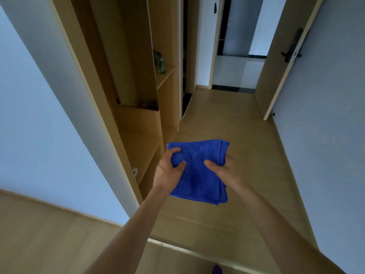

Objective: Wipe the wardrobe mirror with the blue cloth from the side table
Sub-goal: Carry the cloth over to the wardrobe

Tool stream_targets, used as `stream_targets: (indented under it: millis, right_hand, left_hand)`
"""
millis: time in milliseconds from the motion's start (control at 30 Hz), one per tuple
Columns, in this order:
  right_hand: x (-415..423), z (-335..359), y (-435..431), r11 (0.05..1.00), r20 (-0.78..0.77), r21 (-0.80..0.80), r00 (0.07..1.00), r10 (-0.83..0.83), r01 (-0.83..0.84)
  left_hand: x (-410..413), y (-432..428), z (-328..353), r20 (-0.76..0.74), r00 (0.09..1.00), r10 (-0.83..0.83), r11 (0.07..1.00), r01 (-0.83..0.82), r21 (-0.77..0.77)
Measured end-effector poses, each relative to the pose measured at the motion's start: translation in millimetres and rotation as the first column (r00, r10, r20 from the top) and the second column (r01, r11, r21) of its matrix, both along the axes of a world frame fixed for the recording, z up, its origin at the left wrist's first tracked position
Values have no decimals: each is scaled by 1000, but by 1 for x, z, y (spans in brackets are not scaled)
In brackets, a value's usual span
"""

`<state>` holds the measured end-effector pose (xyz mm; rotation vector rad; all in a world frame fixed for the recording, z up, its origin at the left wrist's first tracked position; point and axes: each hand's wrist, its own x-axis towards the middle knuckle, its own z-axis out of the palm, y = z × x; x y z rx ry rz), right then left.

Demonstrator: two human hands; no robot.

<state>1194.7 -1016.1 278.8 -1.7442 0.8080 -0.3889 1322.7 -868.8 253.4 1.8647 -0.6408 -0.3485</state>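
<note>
A folded blue cloth [197, 171] hangs in front of me over the wooden floor, held by both hands. My left hand [167, 171] grips its upper left corner, thumb and fingers curled into the fabric. On the right edge my right hand [223, 171] holds it, thumb on top and fingers underneath. The open wooden wardrobe [138, 86] stands to the left ahead; a mirror-like panel [126, 56] sits inside it, though I cannot tell for sure that it is the mirror.
A green spray bottle [161, 63] stands on a wardrobe shelf. An open door [284, 62] with a black handle lies at the right. White walls flank a narrow wooden-floored hallway [227, 119] leading to a doorway ahead.
</note>
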Motion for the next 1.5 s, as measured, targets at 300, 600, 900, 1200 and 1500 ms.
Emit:
stream_targets:
  millis: [300,600,900,1200,1500]
  right_hand:
    - [107,-8,-101,988,22,17,988,152,-153]
    - [201,-1,-203,960,25,-15,959,281,-281]
    - [255,-7,-273,963,64,55,963,261,-265]
    - [361,-12,-347,960,-26,12,960,278,-278]
    - [470,-12,-380,930,1,14,930,367,-367]
  left_hand:
    - [81,-82,-1,17,989,146,989,-146,25]
    - [149,-170,4,27,952,306,950,-307,52]
    - [211,-244,-4,-26,951,309,950,-306,62]
    - [318,-316,-18,-154,942,297,954,-299,9]
    - [408,-346,-7,-145,913,380,925,-379,37]
